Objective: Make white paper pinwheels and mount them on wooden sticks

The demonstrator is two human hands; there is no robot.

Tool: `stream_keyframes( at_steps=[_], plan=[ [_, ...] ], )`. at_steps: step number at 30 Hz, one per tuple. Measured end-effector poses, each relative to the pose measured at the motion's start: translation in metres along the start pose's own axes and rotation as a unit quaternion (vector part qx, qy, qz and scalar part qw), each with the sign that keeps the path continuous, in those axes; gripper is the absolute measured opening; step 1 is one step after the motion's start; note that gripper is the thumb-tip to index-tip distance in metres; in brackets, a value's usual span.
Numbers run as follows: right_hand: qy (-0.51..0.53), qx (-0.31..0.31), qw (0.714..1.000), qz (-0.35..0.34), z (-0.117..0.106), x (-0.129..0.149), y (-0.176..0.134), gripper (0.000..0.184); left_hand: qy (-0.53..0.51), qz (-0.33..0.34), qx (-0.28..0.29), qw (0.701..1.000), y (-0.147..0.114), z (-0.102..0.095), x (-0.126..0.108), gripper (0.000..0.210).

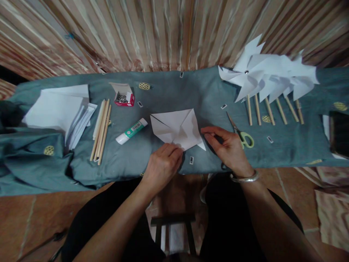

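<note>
A white paper square (pixel 177 127), cut and partly folded, lies in the middle of the grey-green cloth (pixel 163 91). My left hand (pixel 162 165) pinches its near edge with the fingertips. My right hand (pixel 227 147) rests on the cloth just right of the paper, fingers curled and close to the paper's right corner, a silver bangle on the wrist. Scissors with pale green handles (pixel 242 134) lie just beyond my right hand. A glue stick (pixel 131 131) lies left of the paper.
Finished white paper pinwheels (pixel 269 78) on wooden sticks lie at the back right. A stack of white sheets (pixel 58 109), loose wooden sticks (pixel 101 129) and a small red box of pins (pixel 124 96) are at the left. A striped curtain hangs behind.
</note>
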State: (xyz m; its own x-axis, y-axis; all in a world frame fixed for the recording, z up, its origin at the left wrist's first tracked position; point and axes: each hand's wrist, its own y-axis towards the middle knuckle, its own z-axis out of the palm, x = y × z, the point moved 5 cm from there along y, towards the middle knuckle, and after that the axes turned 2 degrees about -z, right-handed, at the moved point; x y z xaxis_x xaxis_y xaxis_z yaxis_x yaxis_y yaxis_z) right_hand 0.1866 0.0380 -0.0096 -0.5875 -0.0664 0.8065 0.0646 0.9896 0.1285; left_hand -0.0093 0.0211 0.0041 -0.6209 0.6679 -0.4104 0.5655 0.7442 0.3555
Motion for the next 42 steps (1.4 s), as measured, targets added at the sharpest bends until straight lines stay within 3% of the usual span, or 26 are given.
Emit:
stream_keyframes(
  at_steps=[6, 9, 15, 20, 25, 29, 42],
  plan=[
    [0.163, 0.121, 0.979, -0.034, 0.011, 0.008, -0.008, 0.019, -0.062, 0.002, 0.011, 0.998, -0.006, 0.001, -0.001, 0.015],
    [0.18, 0.139, 0.973, -0.024, 0.013, 0.008, -0.009, 0.011, -0.084, -0.013, 0.015, 0.996, -0.007, 0.001, 0.0, 0.015],
    [0.182, 0.11, 0.977, -0.018, 0.016, 0.005, -0.008, 0.008, -0.097, -0.031, 0.014, 0.995, -0.006, 0.0, 0.002, 0.014],
    [0.111, 0.088, 0.99, -0.026, 0.02, 0.01, -0.01, 0.006, -0.094, -0.054, 0.008, 0.994, -0.009, 0.003, 0.002, 0.015],
    [0.038, 0.056, 0.997, -0.035, 0.025, 0.014, -0.012, 0.006, -0.091, -0.047, 0.025, 0.994, -0.011, 0.006, -0.002, 0.034],
    [-0.002, 0.028, 0.998, -0.048, 0.026, 0.016, -0.012, 0.007, -0.099, -0.027, 0.045, 0.994, -0.011, 0.009, -0.005, 0.028],
    [-0.068, 0.002, 0.996, -0.065, 0.031, 0.022, -0.013, 0.01, -0.12, -0.045, 0.011, 0.992, -0.009, 0.012, -0.002, 0.021]
  ],
)
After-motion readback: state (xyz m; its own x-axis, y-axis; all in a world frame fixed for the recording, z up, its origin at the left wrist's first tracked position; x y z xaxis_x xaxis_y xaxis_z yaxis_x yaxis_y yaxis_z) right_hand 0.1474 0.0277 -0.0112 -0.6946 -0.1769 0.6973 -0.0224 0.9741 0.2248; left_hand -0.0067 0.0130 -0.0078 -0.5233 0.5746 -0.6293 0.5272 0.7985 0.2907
